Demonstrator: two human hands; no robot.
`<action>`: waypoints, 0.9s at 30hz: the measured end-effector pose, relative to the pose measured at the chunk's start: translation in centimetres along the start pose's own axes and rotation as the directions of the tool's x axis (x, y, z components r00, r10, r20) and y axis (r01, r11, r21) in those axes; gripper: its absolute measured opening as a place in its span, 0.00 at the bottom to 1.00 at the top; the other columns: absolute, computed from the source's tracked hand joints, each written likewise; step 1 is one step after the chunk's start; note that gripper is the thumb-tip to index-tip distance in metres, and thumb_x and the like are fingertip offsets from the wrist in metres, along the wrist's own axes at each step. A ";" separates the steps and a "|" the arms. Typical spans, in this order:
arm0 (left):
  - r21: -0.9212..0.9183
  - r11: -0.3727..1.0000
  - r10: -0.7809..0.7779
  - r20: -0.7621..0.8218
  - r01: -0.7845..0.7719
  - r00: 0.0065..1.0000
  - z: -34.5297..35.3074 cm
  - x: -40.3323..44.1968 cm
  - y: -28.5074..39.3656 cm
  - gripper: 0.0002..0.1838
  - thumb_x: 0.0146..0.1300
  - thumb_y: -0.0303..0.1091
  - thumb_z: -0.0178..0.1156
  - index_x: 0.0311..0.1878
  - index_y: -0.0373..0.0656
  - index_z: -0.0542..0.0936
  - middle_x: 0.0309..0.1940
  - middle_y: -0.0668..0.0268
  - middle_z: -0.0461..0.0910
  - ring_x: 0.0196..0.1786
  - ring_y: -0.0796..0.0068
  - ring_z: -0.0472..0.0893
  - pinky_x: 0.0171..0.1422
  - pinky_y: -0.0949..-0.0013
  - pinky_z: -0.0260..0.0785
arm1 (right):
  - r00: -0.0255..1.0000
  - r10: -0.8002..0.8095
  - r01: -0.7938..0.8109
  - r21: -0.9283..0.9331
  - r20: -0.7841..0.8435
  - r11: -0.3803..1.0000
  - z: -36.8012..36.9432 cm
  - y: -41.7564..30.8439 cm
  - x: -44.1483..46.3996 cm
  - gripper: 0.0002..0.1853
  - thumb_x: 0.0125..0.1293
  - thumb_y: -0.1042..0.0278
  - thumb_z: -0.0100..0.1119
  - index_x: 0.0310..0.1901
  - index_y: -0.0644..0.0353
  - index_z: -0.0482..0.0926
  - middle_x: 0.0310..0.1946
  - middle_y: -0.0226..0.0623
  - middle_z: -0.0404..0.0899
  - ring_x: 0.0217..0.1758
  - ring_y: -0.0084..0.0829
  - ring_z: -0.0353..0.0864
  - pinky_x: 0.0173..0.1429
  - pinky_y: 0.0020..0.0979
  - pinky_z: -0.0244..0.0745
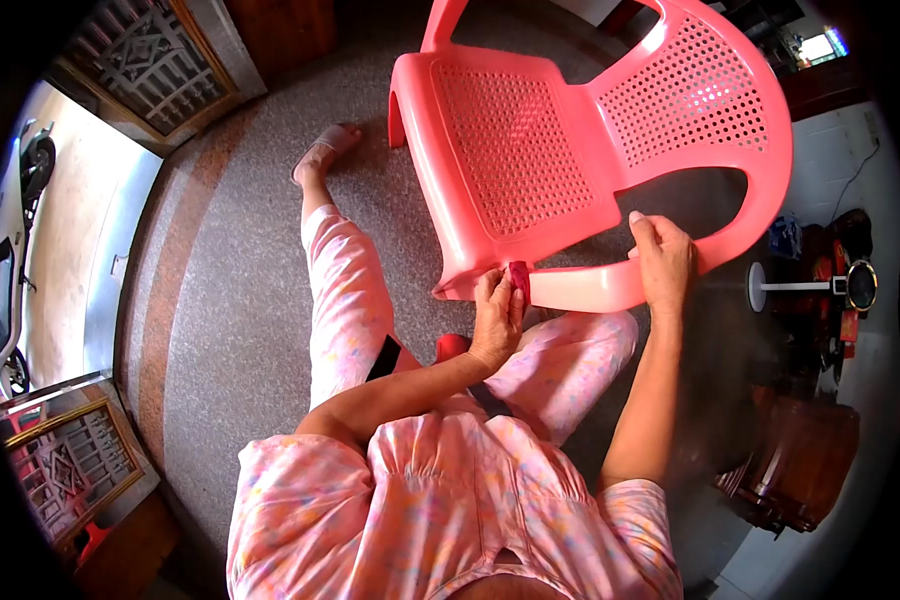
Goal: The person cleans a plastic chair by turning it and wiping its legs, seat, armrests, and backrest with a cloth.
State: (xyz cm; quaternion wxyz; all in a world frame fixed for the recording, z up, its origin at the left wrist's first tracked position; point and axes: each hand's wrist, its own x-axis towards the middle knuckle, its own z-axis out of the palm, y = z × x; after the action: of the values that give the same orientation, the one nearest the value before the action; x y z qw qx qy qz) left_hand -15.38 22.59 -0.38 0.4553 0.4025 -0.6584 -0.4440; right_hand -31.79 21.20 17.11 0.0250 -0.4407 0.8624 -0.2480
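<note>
A pink plastic armchair (515, 150) with a perforated seat and back stands tilted in front of me. My left hand (498, 320) is closed on a dark red cloth (519, 283), which it presses against the chair near the front end of the armrest and the seat corner. Farther right, my right hand (664, 262) is closed around the same armrest, thumb on top. Part of the cloth is hidden under my left fingers.
Grey speckled floor (240, 260) surrounds my legs. At the left is an open doorway with a motorbike (5, 280) outside and ornate door panels (150, 65). A brown wooden piece of furniture (805, 460) and a white stand (800, 287) are at the right.
</note>
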 end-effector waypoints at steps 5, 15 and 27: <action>-0.046 0.999 0.020 -0.016 -0.021 1.000 -0.3 0.7 4.6 0.19 0.57 0.22 0.51 0.52 0.28 0.67 0.47 0.47 0.65 0.47 0.49 0.66 0.54 0.58 0.60 | 0.999 0.039 -0.039 -0.010 0.021 0.999 -0.1 -0.5 -0.1 0.18 0.58 0.50 0.52 0.27 0.57 0.80 0.14 0.34 0.77 0.22 0.35 0.77 0.32 0.36 0.68; -0.007 0.996 0.089 0.001 -0.089 0.996 0.0 -0.3 -0.4 0.20 0.56 0.20 0.49 0.54 0.30 0.65 0.48 0.46 0.64 0.47 0.49 0.67 0.55 0.59 0.61 | 0.999 0.032 -0.032 0.035 0.016 0.999 -0.2 -0.9 -0.2 0.17 0.58 0.52 0.53 0.27 0.59 0.80 0.13 0.35 0.76 0.20 0.33 0.78 0.30 0.35 0.68; -0.024 0.980 -0.196 0.066 0.198 0.978 -0.6 0.7 2.0 0.07 0.58 0.24 0.48 0.37 0.30 0.70 0.36 0.47 0.66 0.38 0.47 0.68 0.45 0.56 0.62 | 0.999 0.021 -0.021 0.018 0.026 1.000 -0.2 -0.6 -0.2 0.19 0.59 0.51 0.54 0.30 0.62 0.79 0.14 0.36 0.75 0.19 0.27 0.76 0.27 0.29 0.66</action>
State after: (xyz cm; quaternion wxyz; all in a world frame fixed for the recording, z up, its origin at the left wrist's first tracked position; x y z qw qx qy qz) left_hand -15.23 22.39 1.85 0.3938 0.4446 -0.6226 -0.5095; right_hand -31.26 21.10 17.55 0.0430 -0.4345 0.8642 -0.2499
